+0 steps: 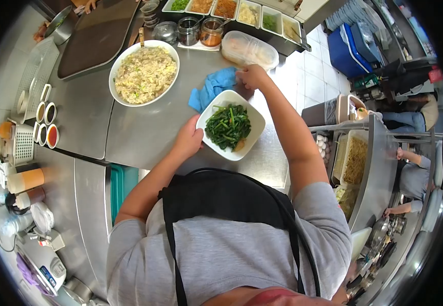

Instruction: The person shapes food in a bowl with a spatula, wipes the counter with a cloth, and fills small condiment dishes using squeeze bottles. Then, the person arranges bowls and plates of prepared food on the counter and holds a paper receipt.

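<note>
A square white bowl (pixel 256 122) of cooked leafy greens (pixel 227 126) is in front of me at the steel counter's near edge. My left hand (pixel 189 136) grips the bowl's left side, thumb over the rim. Beyond the bowl, my right hand (pixel 253 78) is closed on the right end of a crumpled blue cloth (pixel 215 86). The cloth lies on the counter, close behind the bowl. A lidded clear plastic container (pixel 249 49) sits just past my right hand.
A large white bowl of fried rice (pixel 145 75) stands at the left, a brown tray (pixel 96 38) behind it. Several small sauce dishes (pixel 50 113) are farther left. Jars (pixel 212 32) and topping containers (pixel 225 9) line the back. Other people work at the right, near a stove.
</note>
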The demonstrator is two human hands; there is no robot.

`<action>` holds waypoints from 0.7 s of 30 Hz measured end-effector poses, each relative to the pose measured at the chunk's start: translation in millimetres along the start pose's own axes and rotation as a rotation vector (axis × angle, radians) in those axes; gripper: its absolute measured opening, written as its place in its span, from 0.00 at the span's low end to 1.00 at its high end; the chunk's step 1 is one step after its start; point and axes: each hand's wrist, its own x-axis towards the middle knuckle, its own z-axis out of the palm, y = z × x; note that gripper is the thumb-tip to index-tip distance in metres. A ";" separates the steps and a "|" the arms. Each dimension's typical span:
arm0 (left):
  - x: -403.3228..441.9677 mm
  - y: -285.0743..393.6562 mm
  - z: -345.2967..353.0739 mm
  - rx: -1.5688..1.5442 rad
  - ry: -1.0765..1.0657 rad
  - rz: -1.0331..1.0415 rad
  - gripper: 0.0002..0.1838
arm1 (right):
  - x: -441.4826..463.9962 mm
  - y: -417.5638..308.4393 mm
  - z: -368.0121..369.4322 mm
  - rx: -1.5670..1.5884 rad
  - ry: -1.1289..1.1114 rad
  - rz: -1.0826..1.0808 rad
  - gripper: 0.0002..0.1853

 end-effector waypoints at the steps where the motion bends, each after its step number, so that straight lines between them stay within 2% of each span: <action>1: -6.1 2.1 -4.7 0.021 0.017 -0.006 0.21 | -5.9 -3.9 3.0 0.012 -0.002 0.016 0.13; 2: -11.0 1.7 -9.0 0.017 0.024 -0.003 0.20 | -9.9 -6.6 5.4 0.024 -0.004 0.034 0.14; 5: -22.2 -3.4 -21.7 0.013 0.045 -0.011 0.20 | 0.0 7.5 25.1 -0.152 0.171 -0.280 0.14; 8: -28.4 -2.1 -35.0 0.028 0.054 0.009 0.20 | -18.8 16.5 9.1 0.533 0.013 -0.243 0.11; 10: -31.1 7.7 -43.1 0.008 0.027 0.018 0.20 | -45.3 27.6 -16.7 0.889 0.136 -0.389 0.06; 12: -31.3 8.2 -49.6 0.018 0.001 0.018 0.20 | -84.1 16.7 -49.9 1.076 0.159 -0.560 0.04; 14: -22.0 8.0 -56.4 0.069 -0.043 0.018 0.20 | -105.7 6.8 -70.4 1.114 0.080 -0.560 0.04; 15: -17.4 9.8 -56.9 0.079 -0.053 0.014 0.20 | -110.5 4.1 -72.4 1.011 0.041 -0.514 0.04; 16: -12.0 12.4 -57.4 0.090 -0.066 0.012 0.20 | -106.8 4.8 -65.4 0.889 0.113 -0.410 0.05; 18: -1.4 18.2 -56.3 0.118 -0.084 0.008 0.20 | -90.3 12.5 -42.5 0.668 0.124 -0.455 0.04; 20: 5.8 22.6 -55.5 0.150 -0.083 -0.005 0.20 | -76.5 10.0 -4.5 0.582 0.103 -0.468 0.02; 21: 8.7 24.3 -55.6 0.151 -0.099 0.007 0.20 | -80.4 -3.9 10.1 0.494 0.140 -0.543 0.01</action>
